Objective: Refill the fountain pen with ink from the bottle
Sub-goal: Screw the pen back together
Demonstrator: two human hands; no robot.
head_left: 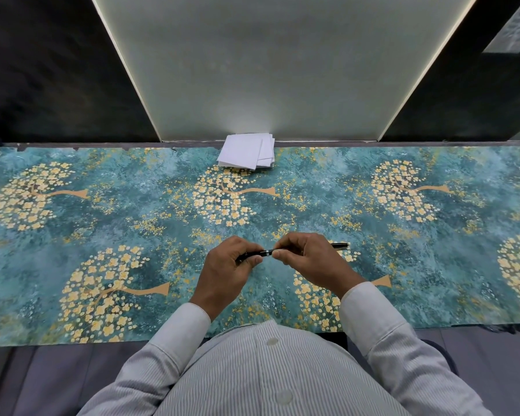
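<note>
A black fountain pen (266,252) with a silver ring lies level between both hands, just above the table near its front edge. My left hand (227,267) grips the pen's left part, fingers and thumb curled round it. My right hand (308,259) pinches the part right of the silver ring. Behind my right hand a second black piece (339,245) with a silver tip sticks out to the right; whether it lies on the table or is held I cannot tell. No ink bottle is in view.
A stack of white paper sheets (246,151) lies at the table's back edge against a pale wall panel (267,70). The table (102,211) is covered with a teal cloth printed with golden trees. My striped shirt fills the foreground.
</note>
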